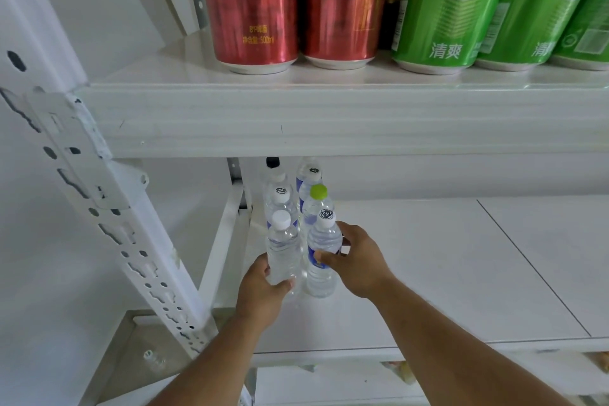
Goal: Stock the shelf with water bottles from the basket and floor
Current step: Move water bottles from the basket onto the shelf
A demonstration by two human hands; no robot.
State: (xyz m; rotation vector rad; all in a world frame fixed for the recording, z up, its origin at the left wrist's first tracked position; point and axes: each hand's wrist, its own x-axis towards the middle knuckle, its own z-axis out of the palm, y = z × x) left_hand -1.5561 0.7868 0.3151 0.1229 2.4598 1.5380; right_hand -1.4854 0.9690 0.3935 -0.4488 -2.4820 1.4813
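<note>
1. Water bottles of clear plastic stand in two short rows at the left end of the white lower shelf (428,273), close to the white perforated metal post (108,217).
2. The left hand (260,293) grips the front clear bottle with plain white cap (282,250); its fingers are curled around the lower body.
3. The right hand (357,260) holds the front clear bottle with blue label (322,257); thumb and fingers are wrapped around its middle. The white cap has a black scribble on it. The label text is too small to read.
4. Behind them stands a clear bottle with light green cap (317,204), and more bottles with marked white caps.
5. On the white upper shelf (329,119) stand two red metal cans (290,3), one printed "500ml".
6. Beside them stand green cans (461,6) with the word "LAOSHAN" and the characters "清爽".
</note>
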